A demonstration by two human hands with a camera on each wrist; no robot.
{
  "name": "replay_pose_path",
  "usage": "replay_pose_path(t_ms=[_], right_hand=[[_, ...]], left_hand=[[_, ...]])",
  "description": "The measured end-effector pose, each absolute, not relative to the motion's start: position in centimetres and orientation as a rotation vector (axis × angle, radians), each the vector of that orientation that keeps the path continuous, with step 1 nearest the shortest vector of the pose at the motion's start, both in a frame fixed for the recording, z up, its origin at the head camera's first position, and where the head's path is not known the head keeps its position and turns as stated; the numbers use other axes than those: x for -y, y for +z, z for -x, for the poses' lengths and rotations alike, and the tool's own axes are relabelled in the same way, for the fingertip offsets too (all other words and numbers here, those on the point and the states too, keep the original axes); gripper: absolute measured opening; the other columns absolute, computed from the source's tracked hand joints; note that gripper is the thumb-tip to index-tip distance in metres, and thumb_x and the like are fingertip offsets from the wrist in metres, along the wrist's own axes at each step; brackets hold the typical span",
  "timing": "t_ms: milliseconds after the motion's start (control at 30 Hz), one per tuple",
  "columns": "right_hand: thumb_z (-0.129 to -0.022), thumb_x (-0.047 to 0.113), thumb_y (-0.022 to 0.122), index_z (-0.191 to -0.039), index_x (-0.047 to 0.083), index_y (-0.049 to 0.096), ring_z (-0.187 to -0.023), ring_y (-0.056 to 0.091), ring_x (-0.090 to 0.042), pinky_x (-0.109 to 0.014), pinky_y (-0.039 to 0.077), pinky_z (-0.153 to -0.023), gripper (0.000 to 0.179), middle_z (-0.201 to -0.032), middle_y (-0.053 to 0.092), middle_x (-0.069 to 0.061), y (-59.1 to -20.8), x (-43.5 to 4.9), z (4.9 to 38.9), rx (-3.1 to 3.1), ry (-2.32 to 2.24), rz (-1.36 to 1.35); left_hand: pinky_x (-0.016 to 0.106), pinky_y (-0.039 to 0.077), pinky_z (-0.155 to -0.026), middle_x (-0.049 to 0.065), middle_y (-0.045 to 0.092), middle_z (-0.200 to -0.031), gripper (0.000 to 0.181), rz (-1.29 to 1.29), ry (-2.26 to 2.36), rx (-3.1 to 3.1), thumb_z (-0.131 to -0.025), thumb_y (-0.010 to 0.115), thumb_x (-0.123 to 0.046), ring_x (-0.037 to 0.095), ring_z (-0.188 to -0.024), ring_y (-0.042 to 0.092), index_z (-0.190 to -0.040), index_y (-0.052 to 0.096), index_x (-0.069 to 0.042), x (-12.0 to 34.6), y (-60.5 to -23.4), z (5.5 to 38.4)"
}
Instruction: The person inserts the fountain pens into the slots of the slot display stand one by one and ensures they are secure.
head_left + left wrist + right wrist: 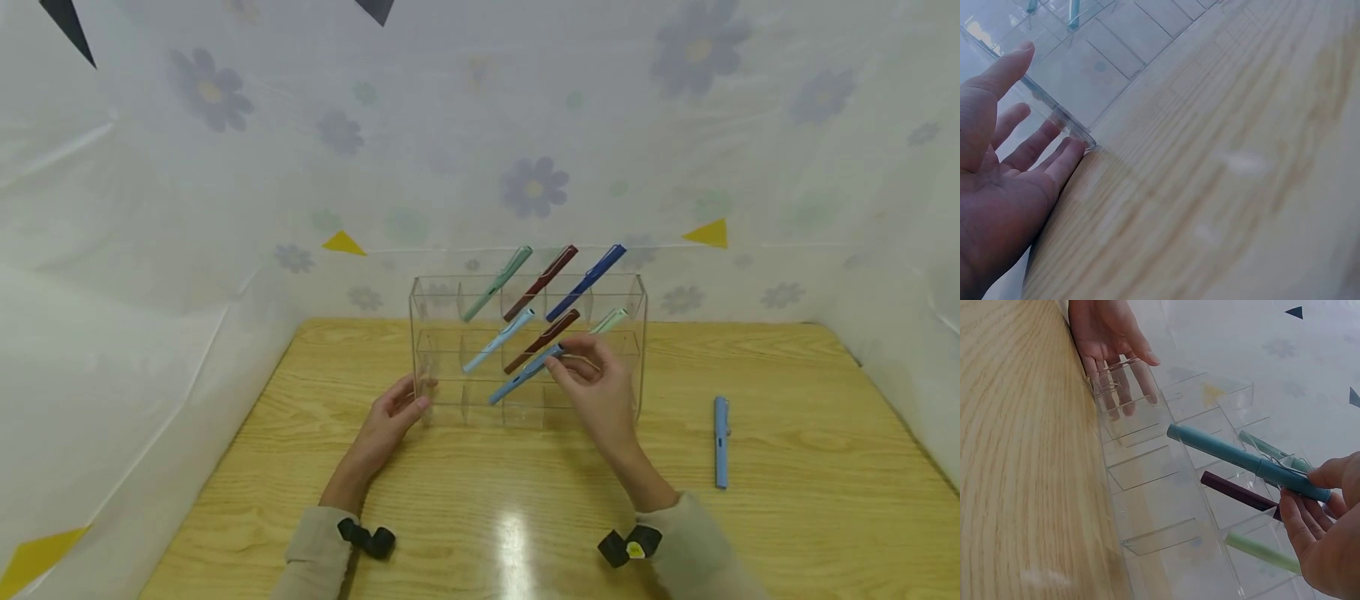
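Note:
A clear pen rack with three tiers of compartments stands on the table. My right hand pinches a blue fountain pen by its cap end. The pen slants in front of the bottom tier, its other end pointing down and left. At the rack's left side rests my left hand, fingers extended along the side panel and thumb apart. The top tier holds a green pen, a dark red pen and a dark blue pen. A light blue pen, another dark red pen and a pale green pen sit in the middle tier.
Another blue pen lies on the wooden table to the right of the rack. Behind the table hangs a flower-patterned white sheet, with more sheeting at both sides.

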State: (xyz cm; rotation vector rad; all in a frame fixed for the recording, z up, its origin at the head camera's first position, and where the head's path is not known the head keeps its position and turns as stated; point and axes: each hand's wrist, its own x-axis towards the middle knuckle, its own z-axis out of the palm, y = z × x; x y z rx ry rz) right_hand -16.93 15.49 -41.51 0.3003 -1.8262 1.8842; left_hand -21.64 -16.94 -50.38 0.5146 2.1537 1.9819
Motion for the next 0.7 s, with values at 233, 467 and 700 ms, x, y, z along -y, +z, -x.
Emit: replay_pose_path(t_ms=[233, 467, 700], right_hand=[[-0.087, -0.013, 0.075, -0.109, -0.011, 0.064, -0.087, 0.075, -0.018, -0.029, 0.059, -0.077, 0.024, -0.104, 0.068, -0.026, -42.7, -14.5, 17.1, 1.834, 1.898, -0.319], [-0.087, -0.008, 0.077, -0.106, -0.007, 0.065, -0.089, 0.075, -0.025, -0.031, 0.06, -0.076, 0.022, -0.104, 0.069, -0.022, -43.9, -13.6, 17.2, 1.883, 1.908, -0.335], [-0.087, -0.008, 0.077, -0.106, -0.008, 0.065, -0.089, 0.075, -0.033, -0.03, 0.06, -0.074, 0.022, -0.104, 0.07, -0.023, -45.0, -12.9, 17.4, 1.906, 1.915, -0.367]], left_hand=[[0.024, 0.044, -0.105, 0.01, 0.051, -0.152, 0.057, -0.527, 1.985, -2.148, -0.107, 0.06, -0.021, 0.027, -0.146, 0.04, -0.158, 0.039, -0.008, 17.0, -50.5, 21.7], [0.024, 0.045, -0.103, 0.011, 0.053, -0.151, 0.055, -0.481, 1.994, -2.147, -0.106, 0.061, -0.023, 0.027, -0.146, 0.04, -0.157, 0.043, -0.012, 17.1, -50.5, 21.6], [0.023, 0.045, -0.104, 0.009, 0.054, -0.151, 0.055, -0.461, 1.994, -2.141, -0.106, 0.062, -0.024, 0.026, -0.146, 0.04, -0.157, 0.043, -0.016, 16.9, -50.4, 21.6]])
